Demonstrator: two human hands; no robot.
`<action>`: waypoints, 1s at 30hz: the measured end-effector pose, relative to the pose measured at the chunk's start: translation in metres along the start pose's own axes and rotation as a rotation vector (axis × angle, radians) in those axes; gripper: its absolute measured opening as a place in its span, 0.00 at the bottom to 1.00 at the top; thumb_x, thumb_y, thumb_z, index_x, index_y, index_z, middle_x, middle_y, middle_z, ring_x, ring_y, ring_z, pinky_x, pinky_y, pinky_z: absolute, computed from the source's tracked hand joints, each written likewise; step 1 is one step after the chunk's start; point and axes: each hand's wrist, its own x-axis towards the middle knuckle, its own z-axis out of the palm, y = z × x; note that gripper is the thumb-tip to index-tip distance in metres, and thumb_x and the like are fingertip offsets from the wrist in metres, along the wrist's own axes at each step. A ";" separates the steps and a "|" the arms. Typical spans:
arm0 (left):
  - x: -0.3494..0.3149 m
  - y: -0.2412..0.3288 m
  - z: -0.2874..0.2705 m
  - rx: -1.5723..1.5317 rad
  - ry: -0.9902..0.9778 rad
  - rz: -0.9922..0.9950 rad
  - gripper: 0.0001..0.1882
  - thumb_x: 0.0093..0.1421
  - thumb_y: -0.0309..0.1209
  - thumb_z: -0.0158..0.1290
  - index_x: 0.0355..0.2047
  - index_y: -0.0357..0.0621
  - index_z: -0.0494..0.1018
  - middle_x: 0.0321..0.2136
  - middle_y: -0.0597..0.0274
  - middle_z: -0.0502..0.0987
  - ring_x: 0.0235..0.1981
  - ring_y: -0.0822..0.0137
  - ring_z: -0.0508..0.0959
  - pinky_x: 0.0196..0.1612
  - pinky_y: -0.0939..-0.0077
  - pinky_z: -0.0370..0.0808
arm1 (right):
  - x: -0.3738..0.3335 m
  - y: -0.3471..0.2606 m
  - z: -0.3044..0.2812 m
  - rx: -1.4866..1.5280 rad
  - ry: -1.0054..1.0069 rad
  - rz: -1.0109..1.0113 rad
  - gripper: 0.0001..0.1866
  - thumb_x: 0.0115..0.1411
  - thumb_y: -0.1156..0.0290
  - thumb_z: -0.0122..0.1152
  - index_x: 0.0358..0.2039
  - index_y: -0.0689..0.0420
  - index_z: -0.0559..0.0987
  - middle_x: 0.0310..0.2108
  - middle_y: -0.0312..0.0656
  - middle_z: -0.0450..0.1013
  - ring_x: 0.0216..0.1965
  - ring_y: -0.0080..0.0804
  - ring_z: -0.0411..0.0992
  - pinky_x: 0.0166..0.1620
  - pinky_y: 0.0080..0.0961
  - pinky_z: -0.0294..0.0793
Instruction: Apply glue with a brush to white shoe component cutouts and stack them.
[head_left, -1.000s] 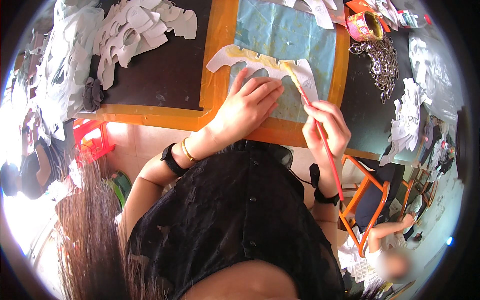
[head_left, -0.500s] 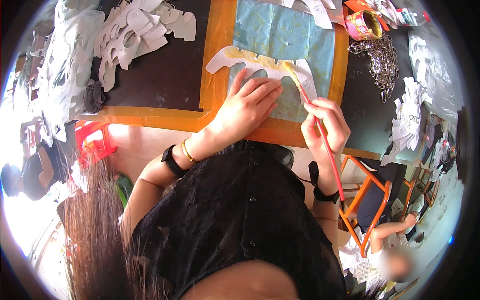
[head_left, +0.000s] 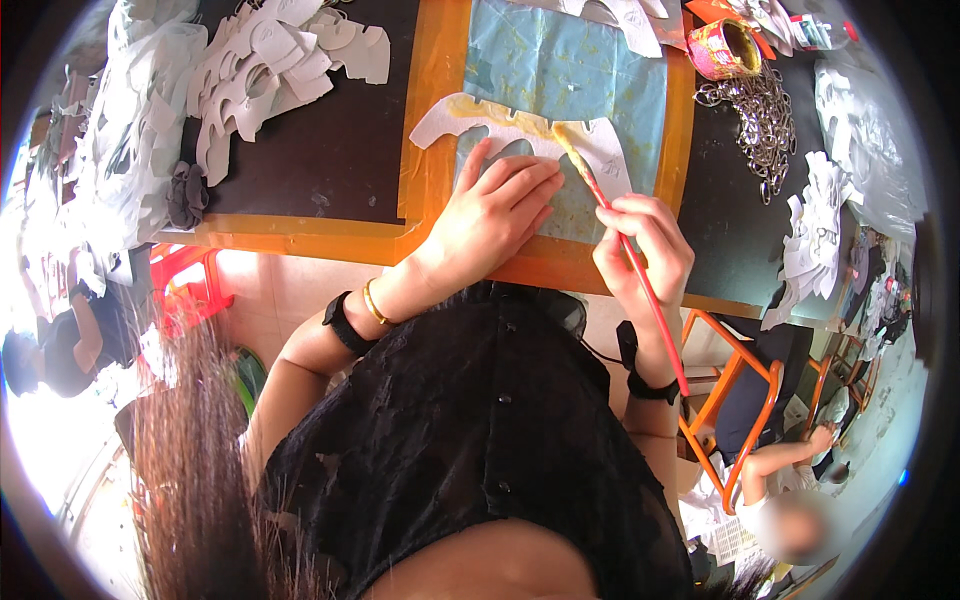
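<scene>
A curved white cut-out piece with notches (head_left: pixel 605 150) lies across a blue sheet (head_left: pixel 610 85), and a wet yellow coating covers much of its far edge. My left hand (head_left: pixel 500 205) rests over the near edge of that piece, fingers stretched out and holding nothing. Between the thumb and fingers of my right hand (head_left: pixel 648 250) is a slim red paintbrush (head_left: pixel 655 305). Its yellow-coated tip touches the piece near the middle of the far edge. Part of the piece is hidden under my left fingertips.
Similar white pieces (head_left: pixel 270 75) are heaped at the far left. To the far right stand a red pot (head_left: pixel 715 50) with yellow residue and a heap of metal rings (head_left: pixel 755 125). Orange tape (head_left: pixel 425 120) borders the sheet. Another person (head_left: pixel 775 465) sits at lower right beside an orange-framed stool (head_left: pixel 745 400).
My right hand and the paintbrush have shifted slightly left, carrying the tip along the piece's far edge. My left hand has stayed almost still.
</scene>
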 end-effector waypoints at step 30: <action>0.002 -0.002 0.002 -0.007 -0.002 0.012 0.18 0.57 0.26 0.58 0.49 0.43 0.75 0.50 0.63 0.74 0.52 0.61 0.73 0.63 0.49 0.60 | -0.013 0.042 -0.055 1.145 0.397 0.691 0.10 0.68 0.71 0.50 0.40 0.64 0.77 0.32 0.45 0.76 0.31 0.28 0.73 0.44 0.31 0.75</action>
